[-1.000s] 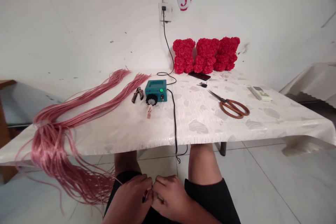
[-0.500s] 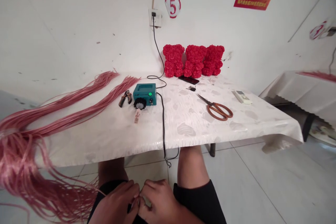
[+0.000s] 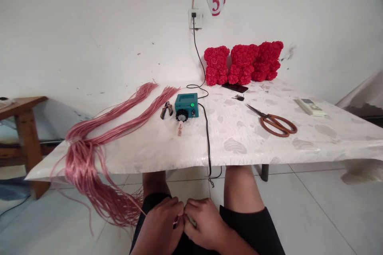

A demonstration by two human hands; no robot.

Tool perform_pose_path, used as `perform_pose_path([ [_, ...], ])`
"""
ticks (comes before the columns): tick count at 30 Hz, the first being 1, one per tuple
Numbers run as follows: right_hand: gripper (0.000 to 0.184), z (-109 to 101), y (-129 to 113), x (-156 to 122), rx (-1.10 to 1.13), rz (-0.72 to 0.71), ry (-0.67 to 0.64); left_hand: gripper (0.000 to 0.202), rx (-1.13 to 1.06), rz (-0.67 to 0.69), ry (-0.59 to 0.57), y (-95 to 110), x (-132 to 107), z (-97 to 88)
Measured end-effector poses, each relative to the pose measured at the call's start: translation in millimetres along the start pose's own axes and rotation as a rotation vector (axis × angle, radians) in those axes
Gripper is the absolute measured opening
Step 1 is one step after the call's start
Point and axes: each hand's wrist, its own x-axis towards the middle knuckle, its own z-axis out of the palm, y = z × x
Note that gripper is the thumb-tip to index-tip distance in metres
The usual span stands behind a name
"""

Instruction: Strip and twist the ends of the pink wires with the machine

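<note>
My left hand (image 3: 158,225) and my right hand (image 3: 205,225) meet low over my lap, fingertips pressed together. A thin pink strand (image 3: 139,205) runs into my left fingers from a large bundle of glossy pink strands (image 3: 82,167), which lies on the table's left end and hangs over its edge. My right fingers pinch a small pale piece (image 3: 191,220), partly hidden. Both hands sit below the table's front edge (image 3: 167,165), and neither touches the table.
On the white patterned tablecloth (image 3: 236,131) are pliers (image 3: 166,109), a teal box with a dial (image 3: 187,105), a phone (image 3: 235,87), scissors (image 3: 277,124), a remote (image 3: 309,107) and 3 red rose bears (image 3: 242,63). A black cable (image 3: 208,139) hangs over the front edge.
The whole view swung left, then back right, with my head. My hands stay together at my lap, and the things on the table have not moved.
</note>
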Motion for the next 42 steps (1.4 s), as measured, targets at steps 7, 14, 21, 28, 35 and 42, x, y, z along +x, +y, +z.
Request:
perform_pose_path([
  [7, 0.009, 1, 0, -1, 0.017, -0.024, -0.004, 0.016, 0.007, -0.028, -0.003, 0, -3, 0.6],
  [14, 0.009, 1, 1, -3, -0.009, -0.055, 0.010, 0.016, 0.013, -0.011, -0.033, 6, -5, -7.8],
  [21, 0.004, 2, 3, -1, -0.071, -0.092, 0.026, 0.017, -0.010, 0.032, -0.081, 4, 3, -9.2],
  [28, 0.002, 13, 5, 1, -0.079, -0.145, 0.157, 0.018, -0.091, 0.028, -0.123, 2, 5, -8.1],
  [35, 0.008, 10, 6, 3, -0.095, -0.134, 0.171, 0.024, 0.050, -0.029, -0.058, 0, 3, -7.3],
  [42, 0.013, 12, 8, 2, -0.135, -0.186, 0.144, 0.030, 0.084, -0.061, -0.107, 5, 2, -11.3],
])
